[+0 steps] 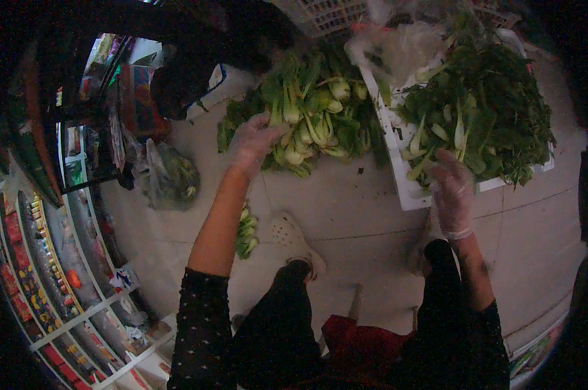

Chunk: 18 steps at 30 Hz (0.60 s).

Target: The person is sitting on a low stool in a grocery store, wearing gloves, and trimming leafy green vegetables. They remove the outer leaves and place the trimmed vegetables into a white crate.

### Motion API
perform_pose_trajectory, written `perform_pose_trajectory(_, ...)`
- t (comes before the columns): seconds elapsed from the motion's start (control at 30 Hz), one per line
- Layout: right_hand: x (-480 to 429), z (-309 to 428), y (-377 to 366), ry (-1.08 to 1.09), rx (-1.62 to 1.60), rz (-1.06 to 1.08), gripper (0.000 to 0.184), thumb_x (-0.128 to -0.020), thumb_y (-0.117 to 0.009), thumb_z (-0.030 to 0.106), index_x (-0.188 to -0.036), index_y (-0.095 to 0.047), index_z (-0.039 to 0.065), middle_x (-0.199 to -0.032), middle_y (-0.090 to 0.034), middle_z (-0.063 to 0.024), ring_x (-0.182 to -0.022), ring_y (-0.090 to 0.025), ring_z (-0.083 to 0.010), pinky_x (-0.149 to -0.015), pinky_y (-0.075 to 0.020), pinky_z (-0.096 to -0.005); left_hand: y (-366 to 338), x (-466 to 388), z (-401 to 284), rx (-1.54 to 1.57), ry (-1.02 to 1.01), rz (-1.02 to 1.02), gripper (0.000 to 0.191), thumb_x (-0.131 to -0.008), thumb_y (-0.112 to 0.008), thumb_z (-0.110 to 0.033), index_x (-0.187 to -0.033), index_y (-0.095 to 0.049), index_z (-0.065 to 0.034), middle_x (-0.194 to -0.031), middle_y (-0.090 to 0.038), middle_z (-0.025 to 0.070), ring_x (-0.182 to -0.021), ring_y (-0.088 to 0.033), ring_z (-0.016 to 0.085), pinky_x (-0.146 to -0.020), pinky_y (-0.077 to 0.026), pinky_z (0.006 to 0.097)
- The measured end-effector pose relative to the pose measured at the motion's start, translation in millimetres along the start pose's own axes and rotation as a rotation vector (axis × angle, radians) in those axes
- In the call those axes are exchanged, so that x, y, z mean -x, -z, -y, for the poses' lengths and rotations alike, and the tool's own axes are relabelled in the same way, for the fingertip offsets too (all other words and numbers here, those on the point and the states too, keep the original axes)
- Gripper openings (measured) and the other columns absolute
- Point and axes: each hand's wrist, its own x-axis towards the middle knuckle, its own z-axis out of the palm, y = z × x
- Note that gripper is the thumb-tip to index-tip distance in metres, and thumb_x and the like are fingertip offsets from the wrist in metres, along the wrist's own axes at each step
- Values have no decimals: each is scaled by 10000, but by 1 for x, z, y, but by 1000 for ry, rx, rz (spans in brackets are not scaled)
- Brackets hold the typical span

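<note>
My left hand [256, 142], in a clear plastic glove, has its fingertips against a heap of bok choy [318, 122] on the tiled floor. Whether the fingers close on a stalk cannot be made out. To the right, my right hand [452, 195], also gloved, hangs over the near edge of a white plastic crate [389, 131]. Its curled fingers are blurred beside the pale stems, and a grip on them is unclear. Loose leafy greens [499, 107] pile high in the crate.
Several small bok choy [246, 233] lie near my left light-coloured clog [294, 239]. A plastic bag of greens [169, 175] rests farther left, before stocked shelves [64, 273]. Blurred translucent plastic [406, 48] covers the crate's far corner. A slatted basket [328, 14] stands behind. Beneath me is a red seat [362, 339].
</note>
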Motion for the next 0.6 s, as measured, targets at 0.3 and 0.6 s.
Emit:
perform_pose_trajectory(0.3, 0, 0, -11, 454, 507, 266, 437, -614, -561, -106, -1015, -594, 63, -1154, -557, -174, -999, -563, -344, -826, -472, -386, 2, 94, 3, 728, 38, 264, 450, -841, -563, -162, -1271, -448, -96, -1236, -532, 117, -977, -512, 186, -879, -407, 329)
perform_pose_trajectory(0.6, 8, 8, -58, 615, 451, 452, 352, -799, -616, 77, -1145, -553, 54, -1132, -544, -119, -925, -568, -234, -782, -472, -315, -72, 113, 6, 899, 91, 525, 456, -830, -640, -176, -1243, -479, -71, -1206, -552, 107, -1064, -531, 223, -903, -439, 365)
